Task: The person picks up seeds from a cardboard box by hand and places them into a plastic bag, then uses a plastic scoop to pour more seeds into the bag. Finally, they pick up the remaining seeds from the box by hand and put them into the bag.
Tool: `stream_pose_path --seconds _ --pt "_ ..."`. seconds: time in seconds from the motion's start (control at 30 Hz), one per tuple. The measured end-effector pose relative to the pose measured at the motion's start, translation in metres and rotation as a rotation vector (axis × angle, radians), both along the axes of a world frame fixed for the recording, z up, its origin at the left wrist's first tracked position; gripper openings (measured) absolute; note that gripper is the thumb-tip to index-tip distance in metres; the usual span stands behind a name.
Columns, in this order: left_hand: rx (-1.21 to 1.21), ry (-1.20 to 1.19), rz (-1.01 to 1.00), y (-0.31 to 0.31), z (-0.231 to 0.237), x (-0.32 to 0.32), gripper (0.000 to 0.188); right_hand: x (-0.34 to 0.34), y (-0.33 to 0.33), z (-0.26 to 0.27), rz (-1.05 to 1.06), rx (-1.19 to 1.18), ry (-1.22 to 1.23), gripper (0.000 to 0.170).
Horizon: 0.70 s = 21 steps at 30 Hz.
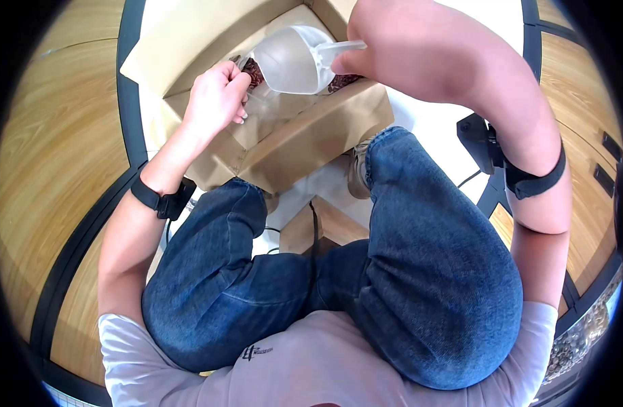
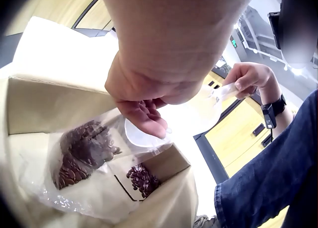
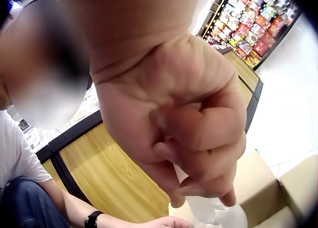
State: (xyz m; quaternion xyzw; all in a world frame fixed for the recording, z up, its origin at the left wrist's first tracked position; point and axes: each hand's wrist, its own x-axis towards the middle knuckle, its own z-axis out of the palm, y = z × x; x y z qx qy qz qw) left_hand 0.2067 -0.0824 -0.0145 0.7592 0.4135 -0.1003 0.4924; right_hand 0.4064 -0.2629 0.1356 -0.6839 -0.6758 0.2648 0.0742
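My right hand [image 1: 376, 51] grips the handle of a translucent white plastic scoop [image 1: 291, 61], its fingers curled round it. The scoop is tilted, its mouth toward my left hand [image 1: 220, 95], at the opening of a clear plastic bag [image 2: 74, 205]. With curled fingers, the left hand pinches the bag's edge beside the scoop's rim. Inside the bag lie many flat, dark red-brown pieces [image 2: 87, 151], seen in the left wrist view. Both hands are above an open cardboard box [image 1: 318, 142], where the bag sits. More small dark red pieces [image 2: 142, 181] show in the box's corner.
The box's raised flaps [image 1: 182, 41] stand around the work. My knees in blue jeans [image 1: 433, 251] flank its near side. Wood-panelled cabinets [image 1: 67, 136] line both sides. In the right wrist view, a shelf of colourful packets [image 3: 248, 26] stands in the distance.
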Motion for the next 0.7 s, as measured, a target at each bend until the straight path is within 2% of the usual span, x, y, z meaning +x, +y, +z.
stream_pose_path --seconds 0.07,0.13,0.17,0.23,0.27,0.33,0.4,0.47,0.53,0.63,0.7 --pt "0.007 0.002 -0.005 0.003 0.001 0.000 0.020 -0.004 0.005 0.015 0.073 0.054 -0.011 0.037" --pt "0.000 -0.001 0.001 0.004 0.006 0.000 0.021 -0.015 0.020 0.034 -0.152 -0.342 -0.043 0.035" --pt "-0.003 -0.004 0.005 0.005 0.008 0.000 0.023 -0.017 0.021 0.039 -0.145 -0.342 -0.045 0.035" --pt "-0.021 -0.024 0.030 0.011 0.005 -0.004 0.023 -0.020 0.024 0.046 -0.286 -0.453 -0.116 0.031" --pt "-0.042 -0.040 0.048 0.014 0.002 -0.010 0.023 -0.015 0.020 0.030 -0.271 -0.453 -0.121 0.031" --pt "-0.071 -0.073 0.094 0.022 -0.001 -0.020 0.023 0.008 0.000 -0.014 -0.303 -0.105 -0.095 0.040" --pt "-0.107 -0.108 0.144 0.031 -0.007 -0.032 0.024 0.024 0.002 -0.014 -0.250 -0.168 -0.072 0.042" --pt "-0.098 -0.162 0.200 0.042 -0.014 -0.044 0.025 0.045 -0.007 -0.025 -0.267 -0.168 0.149 0.041" --pt "-0.097 -0.188 0.249 0.055 -0.019 -0.053 0.026 0.064 -0.016 -0.032 -0.227 -0.134 0.106 0.035" --pt "-0.001 -0.185 0.283 0.073 -0.022 -0.074 0.025 0.075 -0.013 -0.033 -0.349 -0.198 0.271 0.041" --pt "0.011 -0.165 0.333 0.088 -0.026 -0.089 0.027 0.081 -0.001 -0.039 -0.349 -0.244 0.312 0.042"
